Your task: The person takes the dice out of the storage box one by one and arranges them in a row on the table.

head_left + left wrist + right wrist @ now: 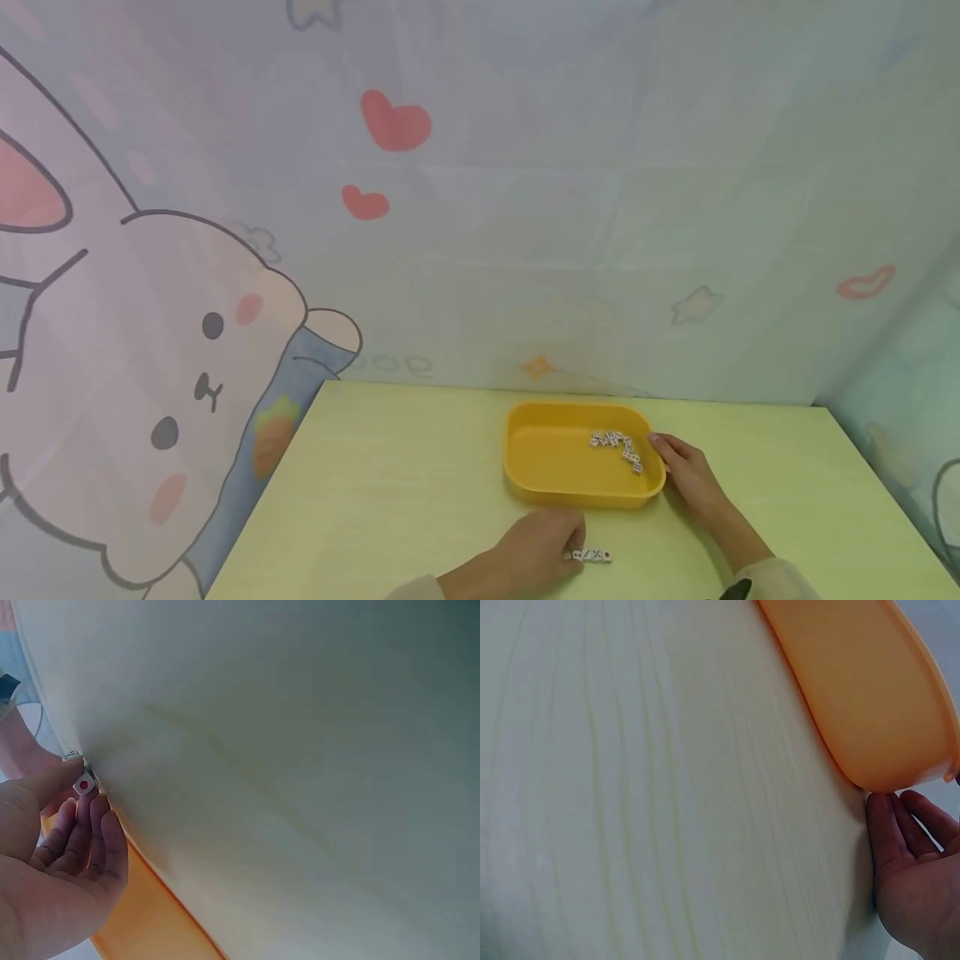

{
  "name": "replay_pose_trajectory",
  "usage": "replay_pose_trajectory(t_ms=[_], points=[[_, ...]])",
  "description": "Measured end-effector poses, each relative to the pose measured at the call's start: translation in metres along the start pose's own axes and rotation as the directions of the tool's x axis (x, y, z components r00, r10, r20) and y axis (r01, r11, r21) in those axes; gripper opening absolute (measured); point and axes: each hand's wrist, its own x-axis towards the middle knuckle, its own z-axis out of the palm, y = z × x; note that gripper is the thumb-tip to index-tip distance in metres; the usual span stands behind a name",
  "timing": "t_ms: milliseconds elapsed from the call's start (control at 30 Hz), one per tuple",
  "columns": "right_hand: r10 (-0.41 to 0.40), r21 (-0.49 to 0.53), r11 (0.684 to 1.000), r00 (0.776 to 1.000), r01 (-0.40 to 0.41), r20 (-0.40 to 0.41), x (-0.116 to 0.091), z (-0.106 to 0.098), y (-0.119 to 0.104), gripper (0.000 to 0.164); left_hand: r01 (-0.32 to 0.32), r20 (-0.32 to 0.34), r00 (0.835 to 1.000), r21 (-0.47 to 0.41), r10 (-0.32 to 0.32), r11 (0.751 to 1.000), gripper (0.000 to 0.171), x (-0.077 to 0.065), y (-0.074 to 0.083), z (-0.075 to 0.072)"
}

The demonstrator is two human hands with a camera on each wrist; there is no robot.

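Note:
Low on the yellow-green table, a short row of white dice (592, 556) lies side by side, with a red dot on the rightmost one. My left hand (536, 550) is at the row's left end, its fingers bent down. In the left wrist view, the thumb and fingers pinch a die (84, 784) that shows a red dot. A yellow plastic tray (555, 497) stands just beyond, several loose dice (613, 439) gathered inside toward its right. My right hand (693, 479) grips the tray's right end, thumb at the rim and fingertips (881, 806) against the outer wall.
The table (390, 467) reaches back to a pale cloth backdrop (525, 250) printed with hearts, stars and a large rabbit. At the far right edge, a dark thin loop (937, 500) shows against the backdrop.

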Motion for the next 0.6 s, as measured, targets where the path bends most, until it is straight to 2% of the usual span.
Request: replay_pose_trajectory(t_ms=[300, 433, 600], points=[[0.002, 0.009, 1.0, 1.0, -0.002, -0.002, 0.0001, 0.0007, 0.0005, 0.085, -0.045, -0.013, 0.999, -0.019, 0.045, 0.999, 0.024, 0.0002, -0.002, -0.0018], [-0.025, 0.01, 1.0, 1.0, 0.025, 0.003, 0.0015, 0.0013, 0.0009, 0.083, -0.038, -0.007, 0.999, -0.043, 0.038, 0.998, 0.023, 0.0012, -0.0041, -0.0022], [-0.016, 0.022, 1.0, 1.0, 0.017, -0.004, 0.0019, 0.0001, 0.0025, 0.083, -0.054, -0.001, 0.999, -0.064, 0.054, 0.997, 0.023, 0.0054, -0.0058, -0.0016]])
